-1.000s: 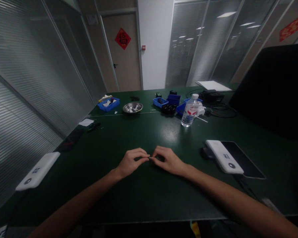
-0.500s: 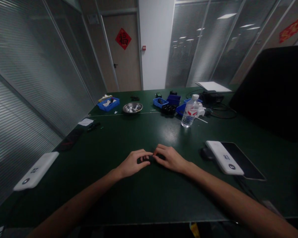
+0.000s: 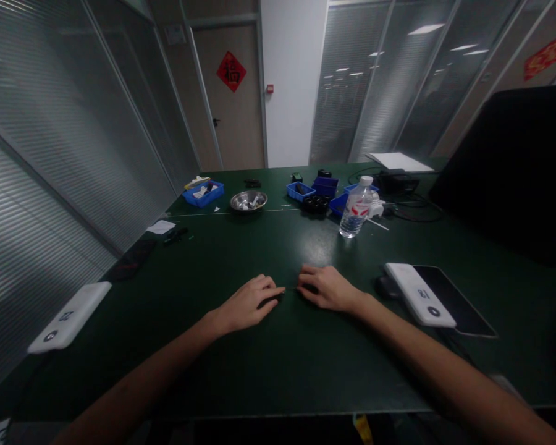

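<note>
My left hand rests low over the green table, thumb and index finger curved round a small dark object, mostly hidden by the fingers. A short way to its right, my right hand is closed in a pinch, its fingertips pointing at the left hand. In the gap between the two sets of fingertips runs a faint thin strand, too small to name; it reaches the right fingertips.
Beyond the hands stand a water bottle, a metal bowl with small pieces and a blue tray. White power banks lie left and right, the right one by a dark mouse. A black monitor rises at right.
My hands were meeting at the fingertips and are now apart. The right hand has moved right and slightly away, and a thin strand shows in the gap.
</note>
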The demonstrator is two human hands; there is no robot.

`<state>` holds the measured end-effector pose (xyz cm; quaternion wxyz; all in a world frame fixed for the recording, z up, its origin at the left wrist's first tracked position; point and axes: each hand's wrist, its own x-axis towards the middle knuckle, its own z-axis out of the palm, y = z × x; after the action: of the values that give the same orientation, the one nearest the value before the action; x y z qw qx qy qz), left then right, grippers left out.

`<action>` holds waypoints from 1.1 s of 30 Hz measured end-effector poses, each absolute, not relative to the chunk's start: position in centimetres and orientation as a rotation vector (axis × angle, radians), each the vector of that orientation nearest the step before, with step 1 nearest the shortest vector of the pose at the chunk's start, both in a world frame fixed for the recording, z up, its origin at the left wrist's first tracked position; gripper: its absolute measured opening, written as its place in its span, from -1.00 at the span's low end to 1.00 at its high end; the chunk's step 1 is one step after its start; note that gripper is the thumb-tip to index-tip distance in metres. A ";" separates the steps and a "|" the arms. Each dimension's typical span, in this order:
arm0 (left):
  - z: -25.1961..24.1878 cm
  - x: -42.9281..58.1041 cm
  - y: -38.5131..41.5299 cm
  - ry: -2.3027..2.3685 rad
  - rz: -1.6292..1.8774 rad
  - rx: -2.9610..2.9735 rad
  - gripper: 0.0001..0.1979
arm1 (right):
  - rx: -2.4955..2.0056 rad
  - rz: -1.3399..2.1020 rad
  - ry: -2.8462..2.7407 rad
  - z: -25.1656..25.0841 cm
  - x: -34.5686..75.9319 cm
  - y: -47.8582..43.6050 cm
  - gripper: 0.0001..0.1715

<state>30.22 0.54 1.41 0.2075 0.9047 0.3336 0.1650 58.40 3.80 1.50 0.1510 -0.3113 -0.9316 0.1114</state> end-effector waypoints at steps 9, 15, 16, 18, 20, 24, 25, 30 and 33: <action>1.1 28.4 0.7 0.780 0.521 2.297 -0.77 | -1.306 0.272 -2.512 0.4 59.9 5.9 -0.82; 1.2 28.7 0.3 0.666 0.489 2.318 -0.78 | -1.301 0.274 -2.495 0.1 59.5 5.6 -0.83; 1.2 28.7 0.3 0.655 0.484 2.323 -0.78 | -1.303 0.266 -2.493 0.0 59.5 5.6 -0.83; 1.3 28.8 0.3 0.638 0.474 2.333 -0.78 | -1.310 0.248 -2.488 -0.1 59.5 5.6 -0.84; 1.4 28.7 0.3 0.632 0.474 2.338 -0.77 | -1.316 0.239 -2.486 -0.2 59.5 5.7 -0.85; 1.6 28.8 0.2 0.653 0.471 2.325 -0.76 | -1.324 0.241 -2.487 -0.2 59.5 5.7 -0.85; 1.6 28.8 0.2 0.674 0.468 2.318 -0.76 | -1.323 0.244 -2.490 -0.2 59.4 5.7 -0.85; 1.5 29.7 -0.3 0.822 0.550 2.345 -0.80 | -1.318 0.239 -2.491 -0.2 59.4 5.6 -0.85; 1.3 30.4 -0.3 0.921 0.619 2.395 -0.82 | -1.318 0.233 -2.492 -0.3 59.4 5.7 -0.83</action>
<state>30.36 -0.29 1.27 0.2485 0.8788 0.3380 0.2272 59.42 5.70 -0.26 0.1560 -0.4602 -0.8702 0.0814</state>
